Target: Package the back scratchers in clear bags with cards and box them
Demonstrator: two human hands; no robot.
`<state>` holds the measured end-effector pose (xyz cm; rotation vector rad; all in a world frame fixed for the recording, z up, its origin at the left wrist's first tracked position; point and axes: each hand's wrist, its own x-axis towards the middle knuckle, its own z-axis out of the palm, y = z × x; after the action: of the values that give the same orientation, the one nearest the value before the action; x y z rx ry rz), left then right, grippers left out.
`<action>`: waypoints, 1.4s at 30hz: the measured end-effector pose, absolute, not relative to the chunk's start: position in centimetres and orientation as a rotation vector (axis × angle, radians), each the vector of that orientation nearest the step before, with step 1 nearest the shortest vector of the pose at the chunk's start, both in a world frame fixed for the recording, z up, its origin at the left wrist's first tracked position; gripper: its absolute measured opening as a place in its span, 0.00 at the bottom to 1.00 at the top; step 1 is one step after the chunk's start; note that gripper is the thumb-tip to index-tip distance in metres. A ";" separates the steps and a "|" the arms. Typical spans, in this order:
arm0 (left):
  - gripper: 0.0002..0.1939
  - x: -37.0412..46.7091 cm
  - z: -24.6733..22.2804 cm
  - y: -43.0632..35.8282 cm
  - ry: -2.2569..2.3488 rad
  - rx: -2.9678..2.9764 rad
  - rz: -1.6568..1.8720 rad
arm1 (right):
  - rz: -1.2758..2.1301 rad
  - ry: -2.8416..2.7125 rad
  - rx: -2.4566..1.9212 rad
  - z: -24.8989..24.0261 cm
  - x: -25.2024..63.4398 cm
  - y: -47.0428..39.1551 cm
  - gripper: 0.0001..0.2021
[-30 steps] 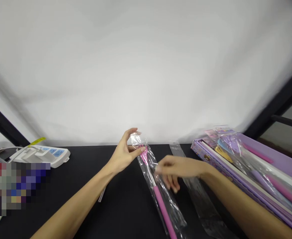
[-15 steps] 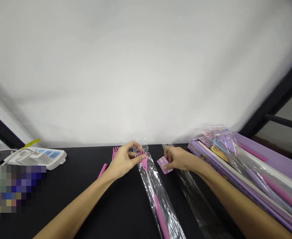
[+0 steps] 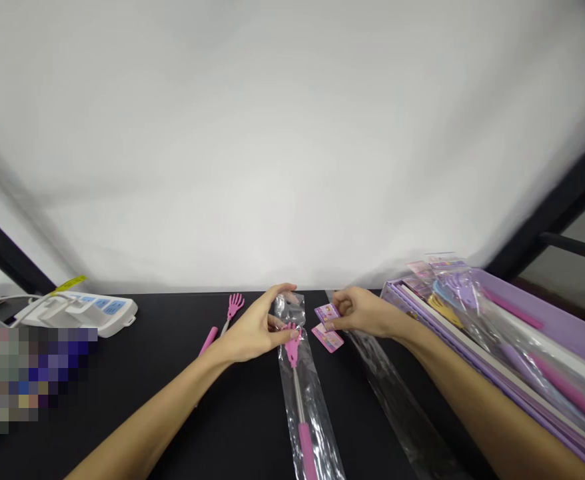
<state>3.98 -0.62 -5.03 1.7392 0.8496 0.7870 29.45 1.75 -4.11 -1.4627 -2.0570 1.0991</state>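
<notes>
A pink hand-shaped back scratcher (image 3: 292, 350) lies inside a long clear plastic bag (image 3: 317, 393) in the middle of the table. My left hand (image 3: 255, 327) rests over the bag's top end, thumb on the scratcher's head and fingers spread apart. Between the thumb and fingers of my right hand (image 3: 360, 312) is a small purple printed card (image 3: 325, 312). A second, pinker card (image 3: 328, 339) lies just below it. Under my right hand a flat clear bag (image 3: 387, 387) runs toward me.
Left of my left hand lie another pink back scratcher (image 3: 235, 305) and a pink handle (image 3: 207, 340), partly hidden. A purple box (image 3: 547, 320) with several bagged back scratchers stands at right. A white power strip (image 3: 107, 313) with cables sits at left, and a white wall rises behind.
My left fingers have parted from their pinch at the bag's top. The purple card in my right hand has lifted and slid off the other card, which now shows.
</notes>
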 end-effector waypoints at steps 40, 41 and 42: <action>0.43 4.9 -3.7 -1.9 0.776 1.788 0.727 | 0.643 -2.062 -1.128 -1.4 26.5 -0.5 0.09; 0.43 5.0 -3.7 -1.9 0.776 1.790 0.733 | 0.666 -2.068 -1.142 -1.5 26.5 -0.4 0.11; 0.42 5.0 -3.7 -1.9 0.773 1.791 0.739 | 0.684 -2.078 -1.153 -1.5 26.5 -0.5 0.12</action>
<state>4.98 -1.93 -3.70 1.7909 0.7733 0.7393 26.52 -0.45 -1.48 -1.1534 -2.0776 0.6844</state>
